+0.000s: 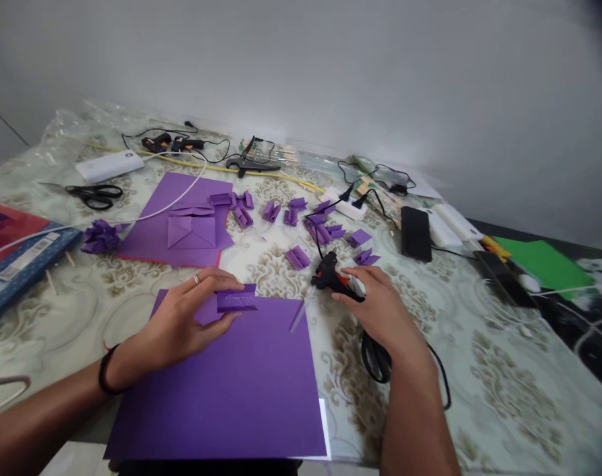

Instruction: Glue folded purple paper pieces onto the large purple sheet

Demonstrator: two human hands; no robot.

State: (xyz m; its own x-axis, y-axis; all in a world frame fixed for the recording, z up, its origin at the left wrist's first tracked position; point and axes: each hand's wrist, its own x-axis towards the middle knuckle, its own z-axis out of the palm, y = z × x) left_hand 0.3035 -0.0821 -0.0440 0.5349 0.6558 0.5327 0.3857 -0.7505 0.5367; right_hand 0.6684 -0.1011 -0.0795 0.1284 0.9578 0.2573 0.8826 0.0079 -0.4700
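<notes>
Between the thumb and fingers of my left hand [182, 317] is a small folded purple paper piece [238, 303], with a shiny line of glue along its face. It is held just over the top edge of a large purple sheet [236, 383]. To the right, my right hand [382, 307] has its thumb and fingers around the handle of a black glue gun [326, 272] with a red trigger. A clear glue stick [301, 314] juts from the gun toward the sheet's upper right corner. Several similar folded purple pieces [297, 258] lie beyond.
A folded purple paper form [191, 231] lies on another purple sheet at left, near crumpled paper [101, 237] and black scissors [95, 194]. Pliers [251, 162] and more glue guns [172, 143] sit at the back. A phone [415, 233] and cables line the right side.
</notes>
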